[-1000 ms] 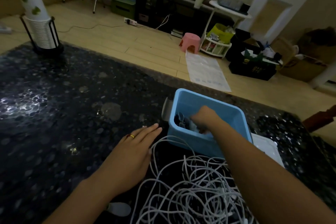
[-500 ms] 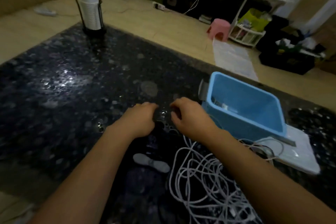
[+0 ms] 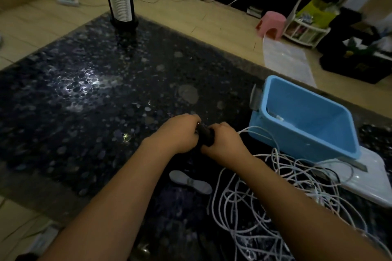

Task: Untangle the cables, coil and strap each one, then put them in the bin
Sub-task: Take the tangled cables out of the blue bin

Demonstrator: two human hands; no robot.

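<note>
Progress slight, by the look of things. Tangled heap of thin white cables [image 3: 282,193] spread loose over the near right part of the dark, pebble-patterned glossy desk [image 3: 89,99], loops crossing every way, none of it visibly coiled or strapped; a few strands run up against the near wall of the light blue rectangular plastic bin [image 3: 331,142] and over the flat white board [image 3: 367,182] on which the bin partly stands. Inside the bin, only a small pale item or two against the far-left wall, too dim to name, so perhaps one cable stowed, perhaps none. Left hand [image 3: 180,133] and right hand [image 3: 224,144] brought together just left of the bin, knuckles up, fingers of both curled round a small dark bundle [image 3: 204,135] pinched between them; probably a strap or a short dark cable being worked, though too dark to tell which. Grey flat bow-shaped strap [image 3: 191,182] lying unused on the desk between the forearms, close beside the heap. Still to do, judging from this: nearly all of it, meaning pull single cables free of the knot, wind each, bind it, drop it in the bin. Far off at the desk's back edge, a black wire holder with stacked white paper cups [image 3: 121,0], well apart from the work. Beyond the desk, a pink plastic stool [image 3: 272,24] on the wooden floor.
</note>
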